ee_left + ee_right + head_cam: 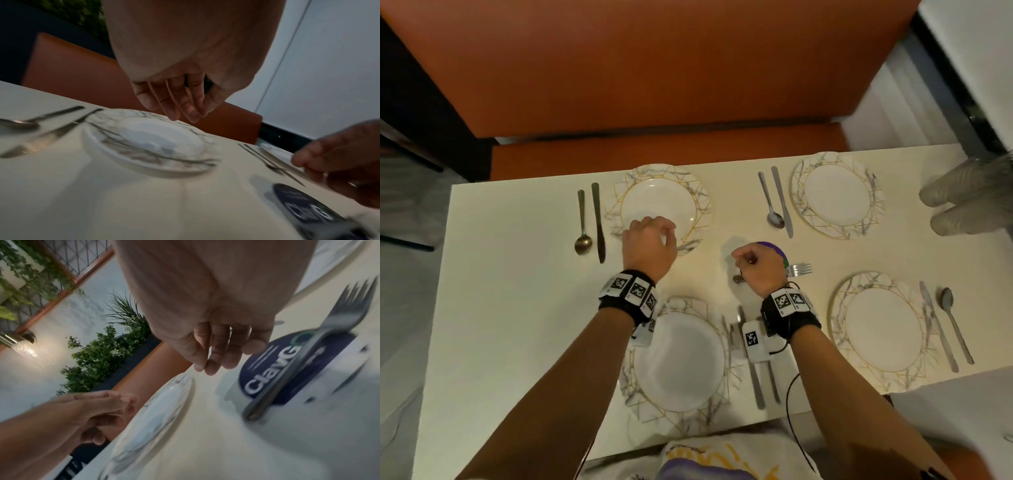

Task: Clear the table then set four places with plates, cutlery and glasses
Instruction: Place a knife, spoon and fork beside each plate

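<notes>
On the table (517, 342), the plate nearest me (681, 359) sits between my forearms. Beyond it my right hand (756, 270) hovers, fingers loosely curled and empty, above a fork (799, 269) lying on a round blue-labelled lid (273, 368). My left hand (649, 248) hangs relaxed over the far plate (664, 198).

A table (517, 342) fills the lower two thirds of the head view, with a bench (654, 68) along the top of the frame behind it. Four plates sit on it: upper-left plate (681, 185), upper-right plate (837, 197), lower-centre plate (681, 363), lower-right plate (883, 329). A spoon (582, 222) and knife (598, 222) lie side by side just left of the upper-left plate. Another pair lies just left of the upper-right plate, and a pair lies just right of each lower plate. At frame centre, between all four plates, a fork (798, 269) lies across a round container (287, 366).
</notes>
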Available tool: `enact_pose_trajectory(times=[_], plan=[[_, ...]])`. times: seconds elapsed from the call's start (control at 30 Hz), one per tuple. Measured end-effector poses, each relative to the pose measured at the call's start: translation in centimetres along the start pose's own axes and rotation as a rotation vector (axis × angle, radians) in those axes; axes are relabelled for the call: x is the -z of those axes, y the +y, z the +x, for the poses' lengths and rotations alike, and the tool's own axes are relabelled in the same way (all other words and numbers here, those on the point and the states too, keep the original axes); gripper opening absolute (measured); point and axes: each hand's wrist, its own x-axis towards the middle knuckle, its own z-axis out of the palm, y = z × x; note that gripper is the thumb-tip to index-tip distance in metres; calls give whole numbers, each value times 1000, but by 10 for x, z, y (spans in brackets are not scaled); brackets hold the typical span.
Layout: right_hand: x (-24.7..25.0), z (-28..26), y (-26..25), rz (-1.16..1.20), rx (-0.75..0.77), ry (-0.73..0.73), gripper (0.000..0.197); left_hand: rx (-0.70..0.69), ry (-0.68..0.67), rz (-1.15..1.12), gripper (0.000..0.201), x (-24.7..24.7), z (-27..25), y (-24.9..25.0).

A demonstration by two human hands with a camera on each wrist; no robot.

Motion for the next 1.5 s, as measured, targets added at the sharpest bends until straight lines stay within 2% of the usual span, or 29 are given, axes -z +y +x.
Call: enact_pose_trajectory(times=[0.03, 0.17, 0.23, 0.3, 0.4, 0.5, 0.63, 0.73, 0.83, 0.93, 1.07, 1.17, 1.23, 1.33, 1.43, 1.5], plan=[[24, 0, 20, -49, 4, 34, 16, -22, -23, 5, 17, -20, -9, 29], [44, 15, 46, -212, 18, 29, 16, -60, -125, 7, 13, -57, -22, 62], [62, 23, 66, -373, 19, 7, 18, -80, -201, 8, 14, -80, -26, 87], [80, 29, 82, -533, 5, -17, 29, -80, -280, 25, 19, -104, -29, 108], [98, 34, 92, -628, -27, -66, 48, -79, -349, 105, 29, -135, -32, 130], [104, 38, 101, -659, -40, -161, 48, -65, -368, 157, 29, -155, -37, 146], [106, 44, 109, -500, -33, -218, 24, -9, -367, 197, 19, -165, -38, 158], [108, 47, 114, -344, -38, -217, 10, 12, -405, 224, 22, -164, -40, 160], [114, 47, 115, -190, -24, -175, 13, 13, -439, 215, 22, -159, -42, 161], [122, 50, 107, -60, 51, -101, 11, 42, -435, 109, 18, -151, -43, 165], [132, 55, 85, 71, 90, -42, 10, 124, -311, -132, 14, -132, -43, 175], [130, 52, 70, 293, 2, -7, 23, 209, -223, -302, 12, -117, -47, 180], [126, 44, 59, 420, -90, -85, 31, 292, -168, -451, 9, -109, -53, 180], [114, 24, 44, 517, -113, -260, 13, 382, -95, -610, 9, -98, -65, 176], [95, 8, 34, 529, -87, -297, 12, 430, -59, -719, 9, -85, -82, 167], [82, -2, 27, 589, -135, -307, 15, 445, -50, -767, 7, -76, -95, 155]])
